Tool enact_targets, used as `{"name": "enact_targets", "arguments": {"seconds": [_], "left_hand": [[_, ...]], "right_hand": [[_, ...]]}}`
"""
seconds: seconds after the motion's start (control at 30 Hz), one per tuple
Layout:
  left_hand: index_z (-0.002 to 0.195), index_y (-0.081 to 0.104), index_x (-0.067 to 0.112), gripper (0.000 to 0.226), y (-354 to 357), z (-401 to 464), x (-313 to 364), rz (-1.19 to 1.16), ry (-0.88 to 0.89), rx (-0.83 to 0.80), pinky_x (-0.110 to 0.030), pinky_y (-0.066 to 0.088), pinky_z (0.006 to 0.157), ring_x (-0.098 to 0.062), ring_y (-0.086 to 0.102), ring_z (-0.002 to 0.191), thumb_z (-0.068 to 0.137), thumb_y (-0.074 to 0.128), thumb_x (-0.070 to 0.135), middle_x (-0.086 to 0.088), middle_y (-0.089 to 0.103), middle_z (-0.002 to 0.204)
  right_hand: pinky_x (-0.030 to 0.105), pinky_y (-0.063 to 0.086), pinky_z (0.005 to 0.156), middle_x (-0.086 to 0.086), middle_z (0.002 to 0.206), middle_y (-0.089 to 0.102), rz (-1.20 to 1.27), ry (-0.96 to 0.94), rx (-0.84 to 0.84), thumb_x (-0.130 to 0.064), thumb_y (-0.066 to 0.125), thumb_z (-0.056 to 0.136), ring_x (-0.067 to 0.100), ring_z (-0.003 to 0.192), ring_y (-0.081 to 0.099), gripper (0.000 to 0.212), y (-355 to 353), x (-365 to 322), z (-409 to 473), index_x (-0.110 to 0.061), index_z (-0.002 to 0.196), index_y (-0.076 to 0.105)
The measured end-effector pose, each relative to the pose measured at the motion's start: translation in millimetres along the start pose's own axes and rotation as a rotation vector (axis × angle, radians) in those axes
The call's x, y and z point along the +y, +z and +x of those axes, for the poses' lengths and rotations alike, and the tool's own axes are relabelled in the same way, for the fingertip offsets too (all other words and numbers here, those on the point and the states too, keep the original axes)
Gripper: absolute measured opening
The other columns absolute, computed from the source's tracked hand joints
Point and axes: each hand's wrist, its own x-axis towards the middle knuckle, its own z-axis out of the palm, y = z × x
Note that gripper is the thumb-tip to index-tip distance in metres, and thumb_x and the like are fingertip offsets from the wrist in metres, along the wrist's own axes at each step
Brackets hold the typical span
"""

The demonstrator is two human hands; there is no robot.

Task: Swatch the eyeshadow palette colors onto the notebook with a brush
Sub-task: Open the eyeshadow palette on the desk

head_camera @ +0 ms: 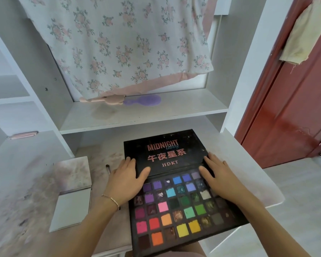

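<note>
Palette open, brush not picked up yet

Our hands, left [127, 178] and right [219, 175], lie flat on the palette [176, 206], gripping nothing. We'd pinch the light, thin brush [108, 168] mid-handle; notebook [70, 208] sits left; pans probably crumbly.

Eyeshadow palette [176, 204] is lying open on the desk, black lid tilted back, printed "MIDNIGHT Galaxy" and "HDKT"; rows of coloured pans are being shown, several worn; notebook [71, 206] is lying open to its left, blank page up; brush [108, 168] is lying between them, largely hidden.
</note>
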Motion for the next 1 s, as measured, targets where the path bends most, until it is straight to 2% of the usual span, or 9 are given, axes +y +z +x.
{"name": "enact_targets", "arguments": {"seconds": [0.1, 0.2, 0.43, 0.57, 0.7, 0.8, 0.87, 0.93, 1.0], "left_hand": [[0.147, 0.011, 0.012, 0.070, -5.7, 7.5, -7.7, 0.049, 0.033, -0.145, -0.034, 0.005, 0.114, -0.017, -0.001, 0.143, 0.093, 0.021, 0.057, -0.006, 0.000, 0.157], [0.148, 0.004, 0.014, 0.067, -10.8, 15.9, -15.4, 0.095, 0.053, -0.210, -0.035, -0.001, 0.114, -0.016, -0.007, 0.143, 0.095, 0.015, 0.054, -0.005, -0.006, 0.156], [0.147, -0.001, 0.012, 0.064, -11.0, 40.9, -21.5, 0.226, 0.003, -0.191, -0.040, -0.003, 0.115, -0.017, -0.008, 0.143, 0.096, 0.009, 0.050, -0.006, -0.009, 0.156], [0.148, 0.006, 0.012, 0.064, -14.7, 51.7, -20.7, 0.126, -0.042, -0.167, -0.040, -0.002, 0.115, -0.017, -0.004, 0.143, 0.096, 0.010, 0.051, -0.006, -0.003, 0.157], [0.142, 0.029, 0.011, 0.056, -20.6, 46.9, -13.2, 0.020, -0.042, 0.005, -0.043, 0.009, 0.114, -0.022, 0.015, 0.141, 0.098, 0.022, 0.045, -0.009, 0.024, 0.152], [0.138, 0.037, 0.014, 0.049, -24.2, 21.8, -12.4, -0.093, 0.034, 0.170, -0.042, 0.025, 0.111, -0.020, 0.029, 0.135, 0.096, 0.039, 0.038, -0.006, 0.035, 0.146], [0.133, 0.046, 0.016, 0.043, -27.4, -4.4, -15.3, -0.241, 0.101, 0.311, -0.034, 0.032, 0.106, -0.013, 0.040, 0.125, 0.094, 0.046, 0.032, -0.001, 0.046, 0.137], [0.123, 0.055, 0.017, 0.033, -31.4, -33.4, -21.0, -0.345, 0.148, 0.436, -0.017, 0.035, 0.095, -0.003, 0.047, 0.109, 0.091, 0.052, 0.025, 0.007, 0.055, 0.121], [0.113, 0.061, 0.019, 0.025, -33.2, -57.8, -33.3, -0.379, 0.137, 0.525, -0.007, 0.033, 0.083, 0.003, 0.049, 0.096, 0.089, 0.056, 0.019, 0.013, 0.056, 0.107]], "right_hand": [[0.029, 0.000, 0.111, 0.000, 0.155, 0.010, -0.005, 0.056, -0.087, -0.042, 0.025, 0.097, 0.013, 0.141, 0.005, 0.054, 1.4, 1.9, 12.4, -0.017, 0.144, 0.020], [0.030, -0.001, 0.112, 0.001, 0.155, 0.006, -0.020, 0.060, -0.128, -0.044, 0.022, 0.097, 0.014, 0.142, 0.001, 0.055, 3.5, 0.4, 24.2, -0.017, 0.144, 0.017], [0.035, -0.003, 0.113, 0.003, 0.155, 0.005, -0.023, 0.055, -0.183, -0.042, 0.018, 0.098, 0.016, 0.142, -0.002, 0.053, 7.1, -6.3, 54.3, -0.016, 0.144, 0.016], [0.035, -0.003, 0.113, 0.003, 0.155, 0.004, -0.068, 0.037, -0.184, -0.042, 0.017, 0.098, 0.016, 0.142, -0.003, 0.053, 8.8, -8.1, 65.3, -0.017, 0.145, 0.014], [0.040, 0.001, 0.114, 0.003, 0.155, 0.011, -0.110, 0.052, -0.144, -0.040, 0.026, 0.098, 0.020, 0.142, 0.002, 0.051, 7.8, -13.3, 64.4, -0.018, 0.144, 0.020], [0.043, 0.010, 0.113, 0.007, 0.149, 0.029, -0.074, 0.057, 0.047, -0.033, 0.035, 0.096, 0.026, 0.140, 0.013, 0.045, 6.2, -26.8, 54.7, -0.016, 0.138, 0.036], [0.033, 0.023, 0.109, 0.006, 0.141, 0.042, 0.064, 0.005, 0.179, -0.028, 0.042, 0.094, 0.022, 0.133, 0.029, 0.040, 6.1, -41.4, 43.4, -0.015, 0.132, 0.045], [0.015, 0.034, 0.092, 0.000, 0.129, 0.053, 0.163, -0.065, 0.213, -0.025, 0.047, 0.092, 0.009, 0.115, 0.044, 0.035, 8.5, -59.2, 30.1, -0.017, 0.127, 0.051], [0.003, 0.031, 0.075, -0.007, 0.109, 0.057, 0.222, -0.122, 0.191, -0.022, 0.050, 0.091, -0.003, 0.095, 0.045, 0.026, 13.7, -79.4, 20.5, -0.020, 0.116, 0.057]]}}
